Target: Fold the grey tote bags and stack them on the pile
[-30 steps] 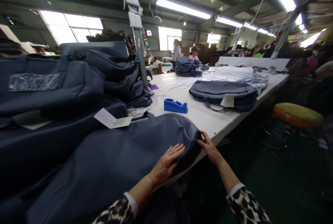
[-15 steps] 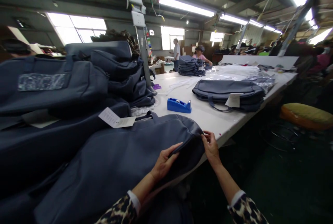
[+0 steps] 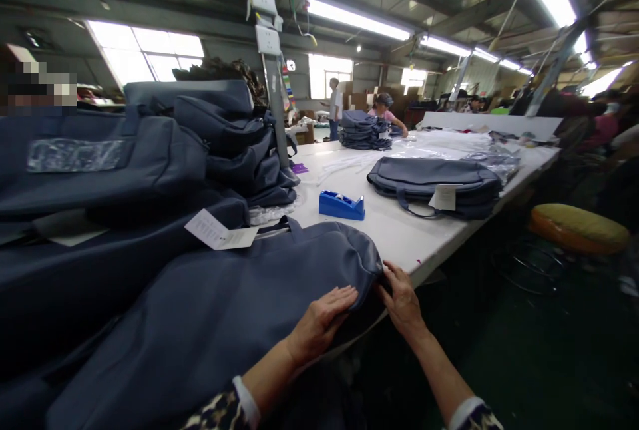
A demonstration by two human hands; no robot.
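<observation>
A dark blue bag lies across the near side of the white table, with paper tags by its handle. My left hand rests on the bag near its right end, fingers extended together over the fabric and the thumb hidden. At the bag's right end edge, my right hand is closed on the fabric, its fingertips partly out of sight behind the bag. Beyond the bag stands a blue tape dispenser.
Stacked blue bags fill the left side beside a metal post. Another tagged bag lies farther right. A person works behind a bag pile. A yellow stool stands at right.
My left hand has changed from pinching the bag's edge to lying over it with fingers extended. My right hand has shifted slightly down and left along the bag's end.
</observation>
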